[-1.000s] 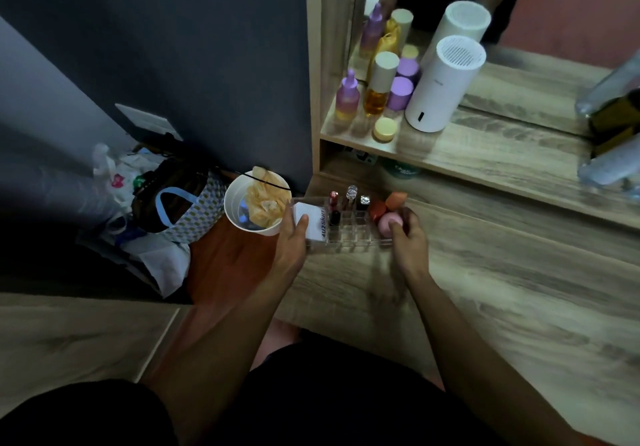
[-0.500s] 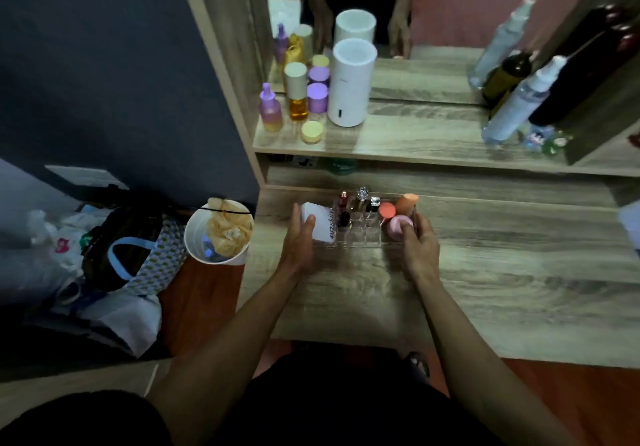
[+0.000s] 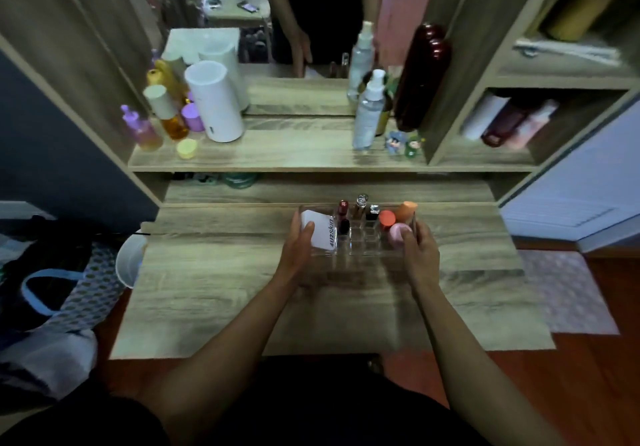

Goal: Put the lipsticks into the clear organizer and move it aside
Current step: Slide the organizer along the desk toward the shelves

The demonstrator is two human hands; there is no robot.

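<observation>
Both hands grip the clear organizer [image 3: 358, 237] from its two ends, and it sits near the back edge of the wooden worktop [image 3: 242, 289], about midway between the left and right edges; whether it rests on the wood or is lifted just off it is hard to tell through the clear plastic. The left hand [image 3: 298, 248] wraps the left end, fingers curled and pressed against the plastic beside a white box [image 3: 320, 231] standing in that end. The right hand [image 3: 420, 255] clasps the right end, thumb and fingers closed on the wall next to a pink sponge [image 3: 398, 232]. In the middle slots stand the lipsticks [image 3: 343, 215], upright, with a red-capped one on the left and two with clear or silvery tops beside it. A red cap [image 3: 387, 218] and an orange sponge [image 3: 406, 210] fill the slots behind the pink one. On the shelf [image 3: 294, 158] above the worktop, a white cylinder [image 3: 214, 102] stands toward the left end among purple and amber bottles, and a spray bottle [image 3: 367, 113] stands toward the right
</observation>
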